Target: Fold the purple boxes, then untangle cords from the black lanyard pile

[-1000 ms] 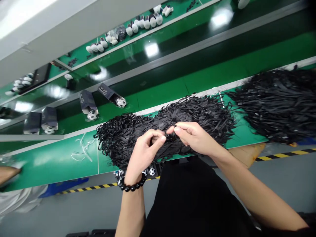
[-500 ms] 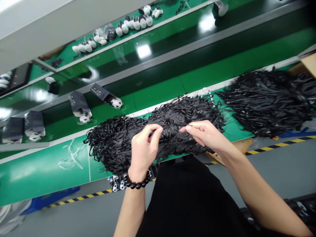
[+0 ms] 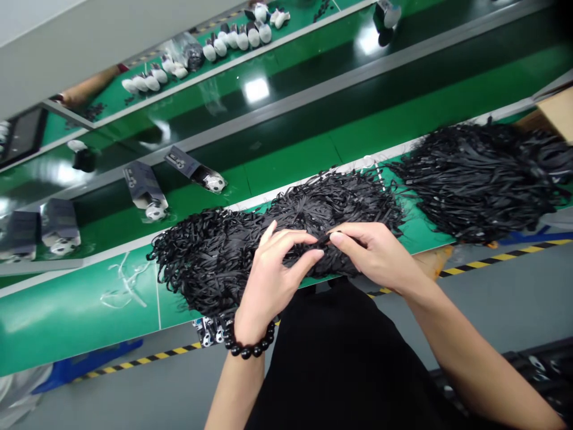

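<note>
A large heap of thin flat black straps (image 3: pixel 215 257) lies across the green conveyor belt (image 3: pixel 107 298) and hangs over its near edge. My right hand (image 3: pixel 376 254) pinches a strand of it between thumb and fingers. My left hand (image 3: pixel 277 269), with a black bead bracelet (image 3: pixel 248 343) on its wrist, sits on the heap close to my right hand, its fingers curled around strands. A second black heap (image 3: pixel 478 179) lies further right on the belt. Where the fingertips meet, the strands are partly hidden.
Thin white cords (image 3: pixel 125 286) lie on the belt left of the heap. Boxed toy footballs (image 3: pixel 145 191) stand beyond it on a further belt, and a cardboard box (image 3: pixel 555 113) sits at upper right. A co-worker's forearm (image 3: pixel 89 86) shows far off. Striped floor tape (image 3: pixel 492 263) runs below.
My left hand has moved right, closer to my right hand, and its fingers now stretch across the heap. The whole view has drifted slightly left.
</note>
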